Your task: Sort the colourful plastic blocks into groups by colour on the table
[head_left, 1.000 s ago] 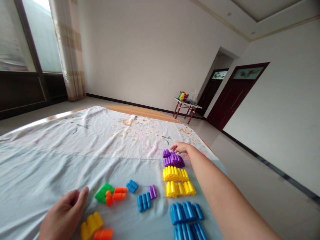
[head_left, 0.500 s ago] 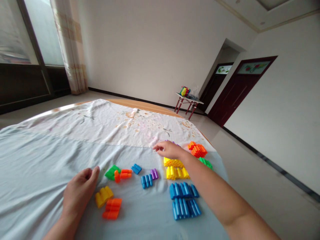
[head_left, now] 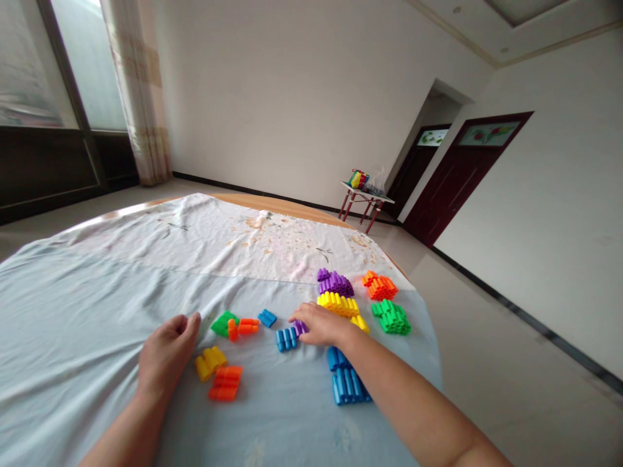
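Note:
My right hand (head_left: 318, 324) reaches across the light blue cloth (head_left: 97, 337). Its fingers are bent down and close on a small purple block (head_left: 300, 327), which lies beside a small blue block (head_left: 285, 338). My left hand (head_left: 168, 350) rests on the cloth with loosely curled fingers and holds nothing. A yellow block (head_left: 210, 362) and an orange block (head_left: 225, 384) lie just to its right. Sorted groups lie around my right hand: purple (head_left: 335, 283), yellow (head_left: 338, 303), orange (head_left: 381, 286), green (head_left: 392, 318) and blue (head_left: 346, 384). My forearm hides part of the blue group.
Loose green (head_left: 222, 322), orange (head_left: 244, 326) and blue (head_left: 267, 317) blocks lie between my hands. The cloth covers a round wooden table whose right edge drops to the floor. A small red-legged table (head_left: 365, 194) with bags stands by the far wall, near dark doors (head_left: 457, 175).
My right hand has drawn back from the far purple group towards me, onto the small purple block. My left hand has shifted slightly right. The view has tilted, so the orange and green groups now show.

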Demonstrator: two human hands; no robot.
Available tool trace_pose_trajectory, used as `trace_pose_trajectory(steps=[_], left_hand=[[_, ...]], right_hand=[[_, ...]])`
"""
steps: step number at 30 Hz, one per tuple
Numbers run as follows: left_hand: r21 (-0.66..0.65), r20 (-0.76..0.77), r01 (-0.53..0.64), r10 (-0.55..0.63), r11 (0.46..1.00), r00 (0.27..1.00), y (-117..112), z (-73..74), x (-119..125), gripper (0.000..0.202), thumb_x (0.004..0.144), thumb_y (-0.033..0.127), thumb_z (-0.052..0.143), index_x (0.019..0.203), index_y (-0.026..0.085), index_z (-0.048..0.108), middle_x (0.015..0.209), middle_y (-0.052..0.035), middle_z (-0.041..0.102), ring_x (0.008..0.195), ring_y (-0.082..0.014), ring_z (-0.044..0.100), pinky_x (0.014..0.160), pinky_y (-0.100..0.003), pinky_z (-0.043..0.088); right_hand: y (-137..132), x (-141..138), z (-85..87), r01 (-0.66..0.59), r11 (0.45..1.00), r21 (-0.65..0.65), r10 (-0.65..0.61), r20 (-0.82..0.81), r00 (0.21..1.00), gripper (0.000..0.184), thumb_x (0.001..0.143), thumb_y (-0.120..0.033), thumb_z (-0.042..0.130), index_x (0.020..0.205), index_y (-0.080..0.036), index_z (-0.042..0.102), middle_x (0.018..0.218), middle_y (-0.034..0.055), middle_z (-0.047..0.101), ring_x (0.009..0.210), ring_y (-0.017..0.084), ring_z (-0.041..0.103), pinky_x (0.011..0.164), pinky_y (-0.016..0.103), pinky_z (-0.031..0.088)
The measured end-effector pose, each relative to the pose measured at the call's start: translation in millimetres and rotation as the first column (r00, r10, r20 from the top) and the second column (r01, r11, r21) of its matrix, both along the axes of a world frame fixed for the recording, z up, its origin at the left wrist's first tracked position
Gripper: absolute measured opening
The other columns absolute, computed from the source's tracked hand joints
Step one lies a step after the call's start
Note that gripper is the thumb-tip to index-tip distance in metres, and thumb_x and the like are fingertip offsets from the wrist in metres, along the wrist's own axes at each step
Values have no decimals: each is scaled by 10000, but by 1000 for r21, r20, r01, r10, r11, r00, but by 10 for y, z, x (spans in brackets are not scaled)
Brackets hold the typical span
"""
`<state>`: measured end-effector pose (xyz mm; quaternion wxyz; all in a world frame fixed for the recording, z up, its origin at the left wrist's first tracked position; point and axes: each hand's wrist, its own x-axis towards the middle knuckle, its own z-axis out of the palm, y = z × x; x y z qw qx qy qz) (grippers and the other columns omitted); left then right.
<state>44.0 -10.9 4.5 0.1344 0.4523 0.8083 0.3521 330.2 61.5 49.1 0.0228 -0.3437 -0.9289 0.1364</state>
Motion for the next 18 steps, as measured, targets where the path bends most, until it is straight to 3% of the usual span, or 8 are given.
trace_pose_trajectory(steps=[6,10,13,18], left_hand=[[9,-1,6,-6,1000,1000,-21,25,8,397,789,492,365,544,186,422,443,18,380,501,-120,398,508,-253,264],[5,-15,11,-11,1000,1000,-12,15,-5,412,788,511,348,548,189,437,453,16,396,511,-127,416,510,-250,274],[-11,-15,16,-16,1000,1000,-7,10,-16,411,781,521,347,561,192,454,467,15,419,526,-133,437,512,-245,284],[-5,-25,10,-10,1000,1000,13,-22,-36,417,767,540,354,560,196,467,459,16,433,522,-140,447,501,-239,282]], right_hand=[[-99,-161,-82,-30,999,24,31,-16,999,419,705,-149,595,1108,-265,603,1095,25,631,1033,217,535,906,356,387],[-164,-198,-45,-3,998,68,3,-8,1000,499,696,-207,615,1189,-245,552,1058,51,631,986,213,565,868,319,408],[-236,-200,3,52,998,47,-51,-43,998,538,689,-282,634,1216,-241,533,1031,57,628,876,189,604,790,269,439],[-381,-267,22,232,973,3,-232,-64,971,327,719,-376,624,1013,-234,640,903,41,676,809,193,626,701,259,446]])
